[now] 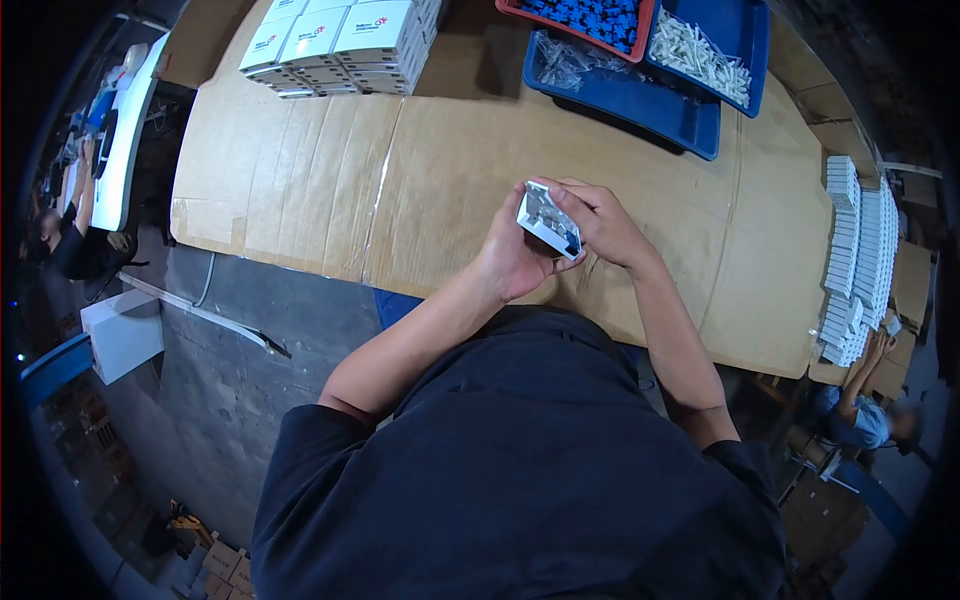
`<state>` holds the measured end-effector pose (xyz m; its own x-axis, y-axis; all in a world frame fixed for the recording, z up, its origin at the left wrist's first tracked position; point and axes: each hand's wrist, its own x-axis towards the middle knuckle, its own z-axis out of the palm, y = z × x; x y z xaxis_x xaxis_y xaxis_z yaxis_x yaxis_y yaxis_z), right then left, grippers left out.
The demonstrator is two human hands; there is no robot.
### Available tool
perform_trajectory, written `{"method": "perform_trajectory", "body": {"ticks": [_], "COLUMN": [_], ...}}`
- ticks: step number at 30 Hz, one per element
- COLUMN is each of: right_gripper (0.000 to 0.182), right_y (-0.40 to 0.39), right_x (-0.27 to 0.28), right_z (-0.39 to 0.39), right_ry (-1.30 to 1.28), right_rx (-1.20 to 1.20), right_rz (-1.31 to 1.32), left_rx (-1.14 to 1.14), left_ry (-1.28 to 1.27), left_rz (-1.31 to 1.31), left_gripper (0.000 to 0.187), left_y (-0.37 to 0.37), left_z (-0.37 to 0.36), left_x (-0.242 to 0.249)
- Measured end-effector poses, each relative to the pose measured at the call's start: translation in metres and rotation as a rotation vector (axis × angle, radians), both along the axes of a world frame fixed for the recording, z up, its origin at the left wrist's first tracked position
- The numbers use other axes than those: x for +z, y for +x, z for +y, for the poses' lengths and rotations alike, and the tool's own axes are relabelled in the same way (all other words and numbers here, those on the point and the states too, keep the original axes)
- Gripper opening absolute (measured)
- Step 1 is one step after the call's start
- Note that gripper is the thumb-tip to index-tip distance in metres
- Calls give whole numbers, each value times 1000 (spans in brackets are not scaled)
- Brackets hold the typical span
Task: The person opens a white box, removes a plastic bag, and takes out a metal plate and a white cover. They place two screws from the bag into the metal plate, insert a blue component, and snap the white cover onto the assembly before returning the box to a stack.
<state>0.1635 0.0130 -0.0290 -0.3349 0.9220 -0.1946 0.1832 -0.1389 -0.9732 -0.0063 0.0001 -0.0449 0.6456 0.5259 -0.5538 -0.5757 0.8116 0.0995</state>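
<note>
Near the table's front edge, in front of my body, I hold a small white box [552,236] tilted, its open side facing up. Clear plastic shows inside it, along with a dark blue piece at its lower right end. My left hand [507,258] wraps the box from the left and underneath, fingers closed around it. From the right, my right hand [606,226] grips the box's upper edge, the thumb lying over the opening. What the fingers behind the box touch is hidden.
Brown cardboard [290,190] covers the table. White printed boxes [340,45] are stacked at the back left. Back right, a red tray [575,40] of blue pieces and blue trays [690,135] hold white pieces and clear bags. Small white boxes [858,260] line the right edge. Two other people work nearby.
</note>
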Motion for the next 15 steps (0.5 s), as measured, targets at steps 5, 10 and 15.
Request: {"method": "perform_trajectory", "body": {"ticks": [5, 10, 15], "right_gripper": [44, 44, 48], "right_y": [-1, 0, 0], "right_x": [-3, -5, -2], "right_z": [-1, -2, -9], "right_ry": [-49, -33, 85], "right_rx": [3, 11, 42], "right_rz": [-2, 5, -26], "left_rx": [0, 3, 0], "left_ry": [-42, -33, 72], "left_rz": [64, 70, 135], "left_gripper": [56, 56, 56], "left_y": [2, 3, 0], "left_z": [-1, -2, -1], "left_x": [4, 4, 8]}}
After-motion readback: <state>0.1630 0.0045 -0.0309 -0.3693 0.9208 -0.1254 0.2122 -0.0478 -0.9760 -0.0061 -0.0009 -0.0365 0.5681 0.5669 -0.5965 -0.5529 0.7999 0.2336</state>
